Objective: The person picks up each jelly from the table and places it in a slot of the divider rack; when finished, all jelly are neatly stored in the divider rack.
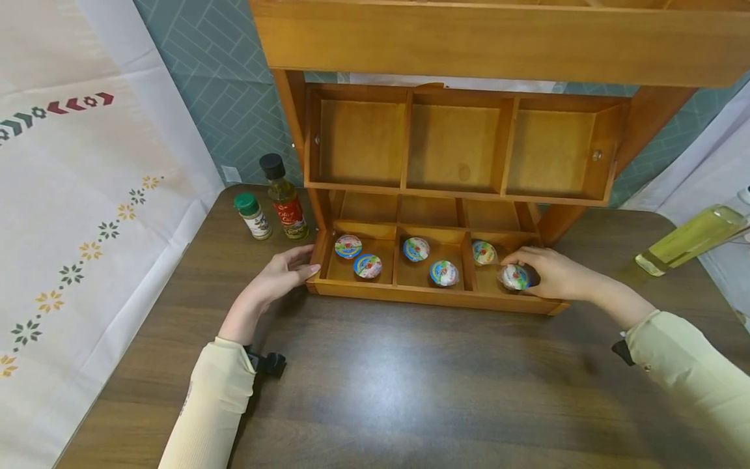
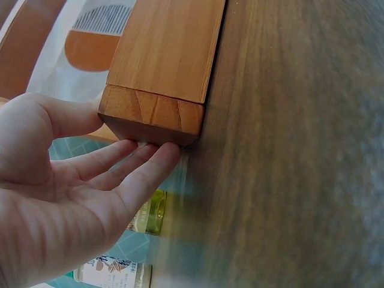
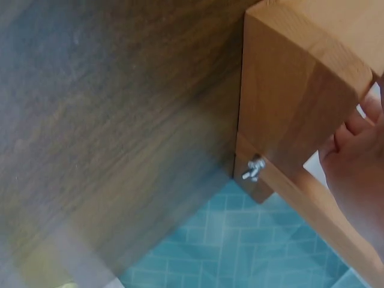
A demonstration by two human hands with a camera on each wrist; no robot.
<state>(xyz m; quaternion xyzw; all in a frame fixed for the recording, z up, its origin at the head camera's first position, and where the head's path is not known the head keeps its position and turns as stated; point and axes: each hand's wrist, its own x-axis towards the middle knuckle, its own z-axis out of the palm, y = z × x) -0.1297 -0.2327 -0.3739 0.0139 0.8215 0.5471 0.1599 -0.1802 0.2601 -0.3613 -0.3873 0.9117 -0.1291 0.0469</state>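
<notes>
A wooden tiered rack (image 1: 433,296) stands on the table, its bottom tray split into three compartments. My left hand (image 1: 284,272) holds the tray's left front corner (image 2: 153,111), thumb over the rim and fingers along the outer side. At the right compartment, my right hand (image 1: 547,270) pinches a small round cup with a printed foil lid (image 1: 515,277). Beside it lies a yellow-lidded cup (image 1: 484,253). Two cups (image 1: 416,249) sit in the middle compartment and two cups (image 1: 348,246) in the left one. The right wrist view shows part of my right hand (image 3: 357,156), its cup hidden.
A green-capped seasoning jar (image 1: 253,216) and a black-capped olive oil bottle (image 1: 287,202) stand left of the rack. A bottle of yellow liquid (image 1: 691,241) is at the right. Above the bottom tray hangs a tilted three-part tray (image 1: 454,143). A wing nut (image 3: 254,169) sticks out from the rack's side.
</notes>
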